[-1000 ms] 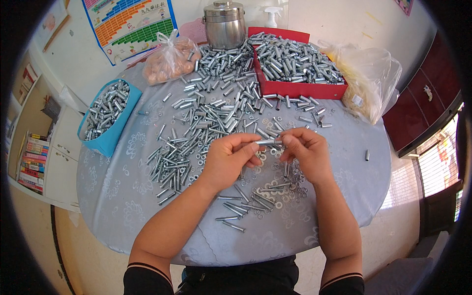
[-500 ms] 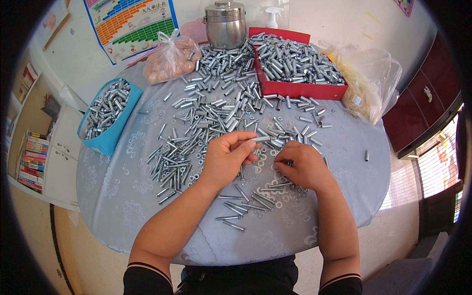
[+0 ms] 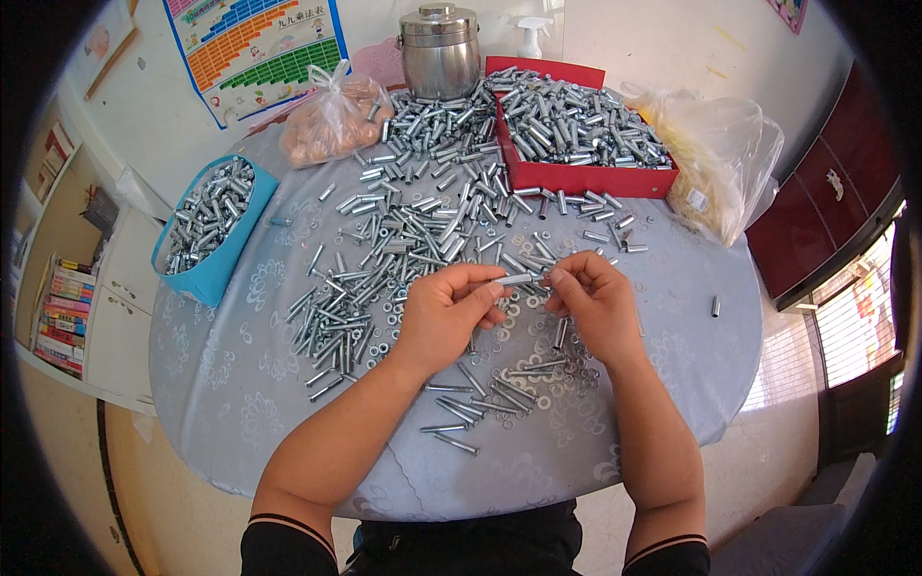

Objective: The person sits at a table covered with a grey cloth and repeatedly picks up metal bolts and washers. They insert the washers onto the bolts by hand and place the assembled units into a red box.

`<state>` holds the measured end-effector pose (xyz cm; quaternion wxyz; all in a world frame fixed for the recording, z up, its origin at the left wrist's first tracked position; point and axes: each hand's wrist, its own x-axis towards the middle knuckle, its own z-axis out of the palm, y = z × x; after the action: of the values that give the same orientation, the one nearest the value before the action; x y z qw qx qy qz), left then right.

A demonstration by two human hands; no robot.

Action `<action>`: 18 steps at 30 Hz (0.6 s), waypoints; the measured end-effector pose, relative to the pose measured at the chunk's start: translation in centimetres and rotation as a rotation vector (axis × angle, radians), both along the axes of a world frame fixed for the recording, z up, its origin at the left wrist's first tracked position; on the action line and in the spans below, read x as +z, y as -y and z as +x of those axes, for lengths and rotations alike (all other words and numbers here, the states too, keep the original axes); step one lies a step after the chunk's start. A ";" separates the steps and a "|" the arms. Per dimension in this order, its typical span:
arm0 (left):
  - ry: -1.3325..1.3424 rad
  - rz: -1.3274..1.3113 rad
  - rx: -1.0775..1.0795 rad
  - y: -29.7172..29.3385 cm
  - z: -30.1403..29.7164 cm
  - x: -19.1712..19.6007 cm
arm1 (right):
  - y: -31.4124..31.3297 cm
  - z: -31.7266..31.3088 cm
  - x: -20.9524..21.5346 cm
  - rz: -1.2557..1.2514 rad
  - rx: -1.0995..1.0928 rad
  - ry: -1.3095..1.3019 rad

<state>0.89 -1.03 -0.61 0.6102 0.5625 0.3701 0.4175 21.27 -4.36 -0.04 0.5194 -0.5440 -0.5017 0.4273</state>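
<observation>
Between thumb and fingers, my left hand grips a silvery sleeve anchor bolt, which points right, level above the table. My right hand is closed in a pinch at the bolt's right end; whatever small part sits between its fingertips is too small to make out. Below the hands lie loose washers and several long bare bolts. To the left of my left hand spreads a heap of metal bolts and sleeves, with nuts among them.
A red box full of metal sleeves stands at the back right, a blue container of bolts at the left. Behind are a steel pot, a tied bag of round brown items and a clear plastic bag. A lone sleeve lies far right.
My right hand has risen from above the washers to the bolt's right end, its fingertips now meeting it. My left hand has stayed nearly still, holding the bolt.
</observation>
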 end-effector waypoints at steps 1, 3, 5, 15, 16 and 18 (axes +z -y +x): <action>0.004 -0.007 -0.005 0.0 0.1 0.0 | 0.1 0.0 0.0 -0.001 0.015 -0.007; 0.012 -0.020 -0.013 0.0 0.2 0.0 | 0.2 -0.1 0.1 -0.002 0.046 -0.021; 0.019 -0.017 -0.007 0.0 0.2 -0.1 | 0.2 -0.1 -0.1 -0.003 0.063 -0.050; 0.031 -0.011 -0.028 0.0 0.1 -0.2 | -0.1 0.7 0.3 -0.108 0.122 -0.156; 0.038 -0.009 -0.039 0.0 0.1 -0.2 | -0.1 0.7 0.4 -0.108 0.121 -0.171; 0.051 -0.006 -0.061 0.0 0.1 -0.3 | 0.1 0.5 0.6 -0.109 0.118 -0.200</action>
<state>0.95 -1.07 -0.86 0.6336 0.5607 0.3383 0.4119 21.79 -4.42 0.58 0.5107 -0.4954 -0.4545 0.5360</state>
